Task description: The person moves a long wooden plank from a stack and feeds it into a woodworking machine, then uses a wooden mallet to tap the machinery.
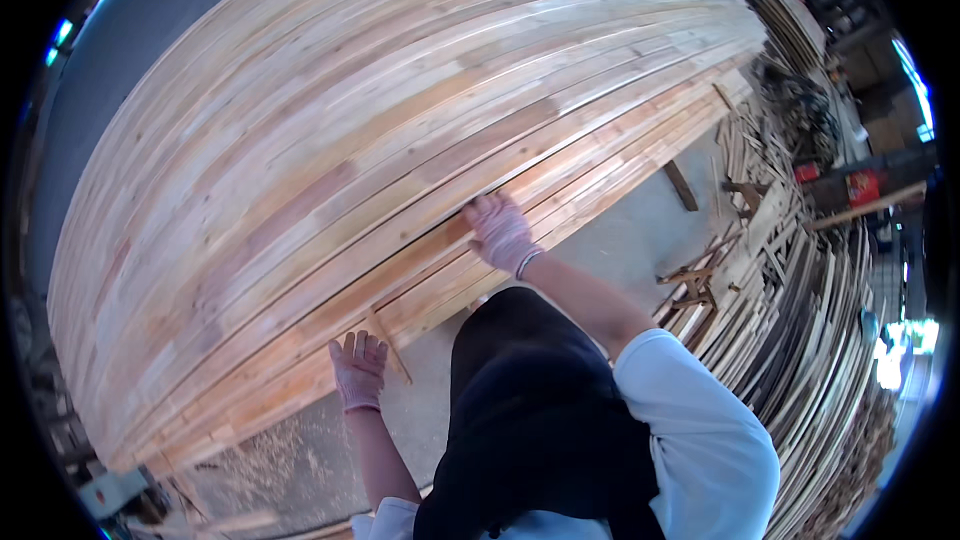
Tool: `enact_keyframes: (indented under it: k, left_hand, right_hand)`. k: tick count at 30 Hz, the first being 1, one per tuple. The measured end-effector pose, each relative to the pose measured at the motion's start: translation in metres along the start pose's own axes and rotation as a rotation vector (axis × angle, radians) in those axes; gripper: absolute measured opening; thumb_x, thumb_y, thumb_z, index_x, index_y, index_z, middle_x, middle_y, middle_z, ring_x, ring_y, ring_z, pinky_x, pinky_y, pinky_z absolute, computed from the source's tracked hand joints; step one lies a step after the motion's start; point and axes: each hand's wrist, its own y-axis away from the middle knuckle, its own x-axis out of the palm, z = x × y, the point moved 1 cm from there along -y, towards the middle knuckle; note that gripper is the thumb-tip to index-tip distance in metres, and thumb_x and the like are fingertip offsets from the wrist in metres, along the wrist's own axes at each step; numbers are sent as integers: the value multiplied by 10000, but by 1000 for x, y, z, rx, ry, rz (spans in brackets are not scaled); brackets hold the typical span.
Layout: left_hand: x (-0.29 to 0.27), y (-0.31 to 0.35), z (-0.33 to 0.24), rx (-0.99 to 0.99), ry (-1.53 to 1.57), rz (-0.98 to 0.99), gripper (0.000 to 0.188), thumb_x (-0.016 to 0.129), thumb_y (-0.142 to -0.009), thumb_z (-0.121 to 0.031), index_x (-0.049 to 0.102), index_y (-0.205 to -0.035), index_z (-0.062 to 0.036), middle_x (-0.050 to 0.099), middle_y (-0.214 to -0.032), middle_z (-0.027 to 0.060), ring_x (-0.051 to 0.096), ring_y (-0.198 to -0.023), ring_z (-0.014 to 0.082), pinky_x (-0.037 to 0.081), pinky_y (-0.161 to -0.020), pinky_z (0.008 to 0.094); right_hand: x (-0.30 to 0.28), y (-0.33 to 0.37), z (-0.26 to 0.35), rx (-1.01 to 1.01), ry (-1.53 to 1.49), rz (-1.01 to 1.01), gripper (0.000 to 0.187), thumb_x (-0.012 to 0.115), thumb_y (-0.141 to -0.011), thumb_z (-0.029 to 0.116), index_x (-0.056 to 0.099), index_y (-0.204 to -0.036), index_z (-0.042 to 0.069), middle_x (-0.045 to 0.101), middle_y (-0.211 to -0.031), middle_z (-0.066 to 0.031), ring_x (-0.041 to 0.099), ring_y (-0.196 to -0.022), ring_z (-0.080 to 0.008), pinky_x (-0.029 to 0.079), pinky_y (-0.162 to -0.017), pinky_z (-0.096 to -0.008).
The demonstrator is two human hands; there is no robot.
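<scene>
Long pale wooden planks (330, 180) lie side by side in a broad layer in front of me. My right hand (500, 233), in a pinkish-white knit glove, rests on the near planks. Its fingertips reach a dark gap between two boards, and the fingers lie stretched over the wood. My left hand (360, 370), gloved the same way, is at the near edge of the layer, its fingers slightly bent and apart with nothing seen in them. Whether it touches the outermost board I cannot tell. Beside it a thin wooden strip (392, 348) sticks out from under the planks.
Loose wooden strips (790, 360) are heaped on the floor to my right. A short dark wooden piece (680, 186) juts out under the planks' near edge. Sawdust (275, 465) covers the floor at lower left. Red objects (862, 186) stand at the far right.
</scene>
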Motion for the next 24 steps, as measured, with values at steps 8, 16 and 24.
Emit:
enact_keyframes:
  k: [8, 16, 24]
  left_hand:
    - [30, -73, 21, -110, -243, -150, 653, 633, -817, -619, 493, -1156, -79, 578, -1160, 54, 576, -836, 251, 489, -759, 435]
    - [17, -75, 19, -94, -244, -171, 556, 654, -802, -626, 556, -1030, -129, 646, -964, 32, 612, -834, 227, 516, -684, 422]
    - [45, -35, 33, 75, 454, -27, 613, 562, -809, -704, 608, -972, -114, 633, -835, 48, 593, -784, 209, 509, -758, 412]
  right_hand:
    - [-2, -1, -11, 21, 81, -21, 485, 593, -835, 349, 518, -1253, 116, 527, -1283, -99, 479, -1236, -259, 270, -1099, -425]
    - [8, -15, -17, -52, 209, -138, 205, 559, -878, 187, 615, -1074, 170, 636, -1078, -37, 591, -1060, -206, 376, -953, -376]
    - [-29, 31, -1, -112, 216, -181, 169, 567, -822, 181, 578, -988, 150, 610, -980, -31, 584, -993, -202, 403, -903, -352]
